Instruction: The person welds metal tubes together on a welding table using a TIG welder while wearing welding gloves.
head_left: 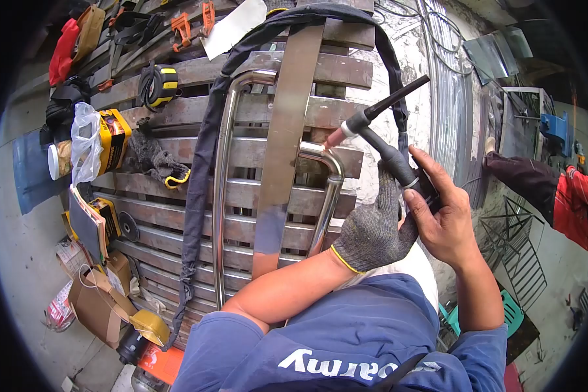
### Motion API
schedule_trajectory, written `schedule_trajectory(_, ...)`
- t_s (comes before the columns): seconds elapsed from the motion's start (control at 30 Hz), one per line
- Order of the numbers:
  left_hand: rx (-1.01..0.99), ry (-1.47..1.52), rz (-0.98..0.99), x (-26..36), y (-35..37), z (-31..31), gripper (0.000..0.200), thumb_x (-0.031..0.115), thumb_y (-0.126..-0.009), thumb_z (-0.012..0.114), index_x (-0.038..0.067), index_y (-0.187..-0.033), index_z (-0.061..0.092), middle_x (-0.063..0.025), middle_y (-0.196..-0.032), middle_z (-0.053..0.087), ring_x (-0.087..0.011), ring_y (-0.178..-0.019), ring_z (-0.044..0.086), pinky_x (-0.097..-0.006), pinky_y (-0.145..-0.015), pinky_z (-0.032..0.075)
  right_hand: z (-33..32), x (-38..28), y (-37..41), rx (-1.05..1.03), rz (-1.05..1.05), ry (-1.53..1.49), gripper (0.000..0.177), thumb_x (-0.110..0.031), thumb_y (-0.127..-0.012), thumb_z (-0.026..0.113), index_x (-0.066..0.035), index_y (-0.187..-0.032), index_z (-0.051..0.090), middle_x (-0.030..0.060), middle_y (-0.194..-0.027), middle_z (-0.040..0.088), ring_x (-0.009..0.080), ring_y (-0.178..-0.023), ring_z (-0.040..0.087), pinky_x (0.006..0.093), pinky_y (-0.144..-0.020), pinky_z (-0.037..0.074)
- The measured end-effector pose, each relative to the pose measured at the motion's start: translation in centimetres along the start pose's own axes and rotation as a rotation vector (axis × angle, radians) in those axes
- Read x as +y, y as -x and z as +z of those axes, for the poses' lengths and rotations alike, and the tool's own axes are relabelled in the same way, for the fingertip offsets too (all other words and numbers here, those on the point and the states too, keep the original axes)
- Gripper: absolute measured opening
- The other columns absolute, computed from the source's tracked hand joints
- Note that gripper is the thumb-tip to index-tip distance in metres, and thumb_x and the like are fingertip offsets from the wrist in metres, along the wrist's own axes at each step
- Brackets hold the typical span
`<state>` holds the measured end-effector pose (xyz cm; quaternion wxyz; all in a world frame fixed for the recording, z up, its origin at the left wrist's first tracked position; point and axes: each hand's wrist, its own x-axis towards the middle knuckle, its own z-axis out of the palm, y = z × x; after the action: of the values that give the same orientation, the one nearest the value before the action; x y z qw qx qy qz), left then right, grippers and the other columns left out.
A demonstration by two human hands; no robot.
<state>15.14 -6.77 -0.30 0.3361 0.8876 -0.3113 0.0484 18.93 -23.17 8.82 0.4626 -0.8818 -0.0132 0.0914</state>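
slatted grey-metal tabletop: bent shiny tubes atop
room floor: pale, stained
grey-gloved left hand, bare right hand: fingers gripping black torch

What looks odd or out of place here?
The left hand wears a grey glove, yet the right hand is bare, though both hold the torch. A matching glove lies crumpled on the slatted table. I see no spill.

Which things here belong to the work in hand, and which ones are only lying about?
Seemingly in the job: torch, its hose, bent pipes, flat bar.

Seemingly just lying about: tape measure, loose glove, orange clamps, disc.
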Motion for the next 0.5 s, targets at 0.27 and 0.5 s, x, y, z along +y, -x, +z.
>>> schedule_trajectory(0.27,-0.023,0.083,-0.032,0.0,0.0,-0.1,0.066,0.023,-0.101,0.075,-0.02,-0.147,0.053,-0.0463,-0.135,0.062,-0.05,-0.094,0.077,-0.0492,-0.072,0.064,-0.3,-0.7,0.1,-0.031,0.062,-0.014,0.06,0.001,-0.102,0.073,-0.002,-0.16,0.058,0.0196,-0.113,0.078,0.0193,-0.084,0.073,0.0334,-0.083,0.059)
schedule_trajectory(0.5,-0.075,0.068,-0.037,0.0,0.0,-0.1,0.066,0.022,-0.1,0.076,-0.018,-0.147,0.053,-0.0407,-0.13,0.067,-0.0471,-0.09,0.077,-0.0491,-0.069,0.064,-0.3,-0.3,0.1,-0.031,0.039,-0.014,0.06,0.001,-0.102,0.073,-0.002,-0.16,0.058,0.021,-0.113,0.078,0.0208,-0.087,0.075,0.0338,-0.085,0.059)
